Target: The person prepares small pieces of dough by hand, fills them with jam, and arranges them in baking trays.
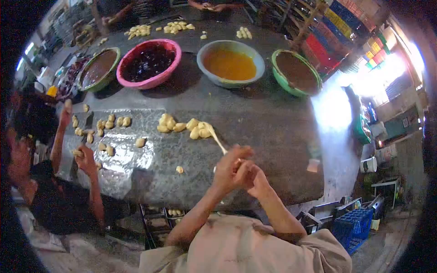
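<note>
My left hand [226,172] is closed over the near end of a pale, narrow strip of dough [217,139]. The strip runs back to a cluster of dough pieces [199,129] on the dark tabletop. Against the left hand, my right hand [256,180] has its fingers curled in. What lies between its fingers is hidden. More rounded dough pieces [166,123] touch the cluster's left side. A small dough bit [180,169] lies alone, left of my hands.
Along the back stand a green bowl [296,73] of brown filling, a grey bowl [231,63] of orange filling, a pink bowl [149,63] of dark filling and another green bowl [99,69]. A co-worker's hands [85,159] handle dough at left. A blue crate [353,229] sits lower right.
</note>
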Motion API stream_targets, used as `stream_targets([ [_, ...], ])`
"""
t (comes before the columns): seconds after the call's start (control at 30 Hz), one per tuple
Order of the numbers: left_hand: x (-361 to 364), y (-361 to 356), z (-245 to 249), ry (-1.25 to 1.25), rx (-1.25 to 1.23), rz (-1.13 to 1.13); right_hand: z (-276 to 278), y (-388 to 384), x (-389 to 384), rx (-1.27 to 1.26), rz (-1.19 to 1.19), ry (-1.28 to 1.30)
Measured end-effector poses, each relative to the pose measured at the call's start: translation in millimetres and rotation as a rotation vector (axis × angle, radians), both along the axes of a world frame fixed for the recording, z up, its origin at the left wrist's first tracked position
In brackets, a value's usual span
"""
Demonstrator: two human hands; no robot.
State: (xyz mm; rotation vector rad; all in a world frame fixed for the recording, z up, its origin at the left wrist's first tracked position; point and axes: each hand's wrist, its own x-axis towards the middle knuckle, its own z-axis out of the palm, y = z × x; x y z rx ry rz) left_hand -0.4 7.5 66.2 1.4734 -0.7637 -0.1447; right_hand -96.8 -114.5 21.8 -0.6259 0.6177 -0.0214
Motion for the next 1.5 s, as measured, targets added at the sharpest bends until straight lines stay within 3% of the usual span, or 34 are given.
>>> stream_targets([
  [0.03, 2.3, -12.9, 2.1, -0.001, -0.004, -0.015, -0.8, -6.6, -4.2, 0.096, -0.004, -0.037],
  [0.1, 6.2, -42.6, 4.6, -0.249, 0.0, -0.074, -17.0, -28.0, -10.1, 0.044, -0.117, -0.122],
  [0.2, 5.9, -78.6, 33.8, -0.213, -0.135, -0.063, 19.5, -62.6, 7.6, -0.783, -0.217, -0.303],
  [0.23, 12.2, -89.0, 43.7, -0.23, -0.228, -0.043, 43.3, -76.6, 14.1, -0.79, -0.229, -0.3],
  [0.3, 31.5, -107.5, 60.1, -0.326, -0.219, -0.047, 94.4, -101.5, 21.4, -0.572, -0.172, -0.146],
  [0.37, 45.9, -133.2, 72.5, -0.244, -0.289, 0.087, 99.1, -121.7, 22.7, -0.492, -0.132, -0.144],
  [0.43, 49.2, -153.0, 60.6, -0.161, -0.266, 0.022, 107.0, -123.8, 35.9, -0.183, -0.113, -0.3],
  [0.47, 51.8, -160.3, 54.7, -0.223, -0.21, -0.115, 60.0, -129.2, 28.2, -0.304, -0.084, -0.093],
  [0.5, 54.6, -167.4, 49.0, -0.283, -0.156, -0.255, 56.2, -135.9, 30.2, -0.289, -0.098, -0.088],
  [0.57, 57.6, -186.4, 38.9, -0.395, -0.142, -0.23, 51.5, -151.3, 33.7, -0.557, -0.117, -0.36],
  [0.6, 59.7, -195.4, 29.7, -0.425, -0.122, -0.212, 42.5, -161.7, 34.1, -0.979, -0.05, -0.261],
  [0.63, 61.2, -204.0, 19.4, -0.456, -0.102, -0.195, 33.5, -167.2, 35.4, -0.973, -0.058, -0.25],
  [0.67, 62.1, -214.1, 5.2, -0.449, -0.098, -0.208, 25.3, -169.9, 36.5, -0.413, -0.17, -0.272],
  [0.7, 63.4, -225.7, -7.0, -0.251, -0.151, -0.238, 25.3, -171.3, 40.9, 0.15, -0.272, -0.284],
  [0.73, 62.2, -233.8, -16.6, -0.054, -0.201, -0.26, 43.3, -178.2, 46.3, 0.342, -0.326, -0.261],
  [0.77, 54.9, -237.1, -22.1, -0.049, -0.194, -0.262, 32.7, -187.2, 47.6, 0.349, -0.33, -0.256],
  [0.83, 45.3, -239.7, -19.2, 0.235, -0.045, -0.288, -2.2, -215.9, 42.5, 0.246, -0.187, -0.288],
  [0.87, 53.8, -241.1, -15.1, 0.193, 0.013, -0.338, -8.9, -247.0, 41.7, 0.038, -0.024, -0.221],
  [0.9, 56.8, -236.2, -25.0, 0.201, 0.022, -0.328, 23.3, -261.0, 50.2, -0.31, -0.138, -0.007],
  [0.93, 58.3, -229.2, -43.6, 0.114, 0.258, -0.32, 3.6, -298.1, 73.7, -0.503, -0.184, -0.16],
  [0.97, 60.9, -222.4, -63.0, 0.019, 0.49, -0.311, 66.3, -319.9, 107.5, -0.26, -0.231, -0.276],
  [1.0, 56.7, -209.2, -83.1, 0.019, 0.588, -0.284, 80.5, -342.2, 135.7, -1.006, -0.156, 0.032],
  [1.07, 51.7, -183.4, -82.1, -0.026, 0.6, -0.237, 71.0, -402.1, 172.8, -1.83, -0.217, 0.045],
  [1.13, 50.5, -162.1, -77.6, -0.069, 0.605, -0.197, 57.3, -425.0, 203.0, -2.092, -0.001, 0.288],
  [1.17, 51.8, -152.1, -71.7, -0.181, 0.564, -0.123, 42.9, -431.0, 210.0, -2.099, -0.004, 0.276],
  [1.23, 59.9, -138.1, -51.7, -0.3, 0.512, -0.023, 36.3, -425.7, 225.6, -2.17, 0.451, 0.483],
  [1.3, 67.8, -126.6, -23.2, -0.382, 0.436, 0.179, 49.8, -394.8, 213.4, -2.089, 0.349, 0.436],
  [1.37, 73.0, -113.9, -4.8, -0.286, 0.338, 0.223, 63.3, -370.0, 203.8, -1.843, -0.061, 0.28],
  [1.43, 74.5, -109.8, 9.3, -0.193, 0.228, 0.27, 87.8, -327.4, 178.5, -1.053, 0.098, 0.018],
  [1.5, 71.3, -114.7, 18.8, 0.774, -0.182, 0.128, 36.8, -276.9, 149.7, -0.565, 0.063, -0.256],
])
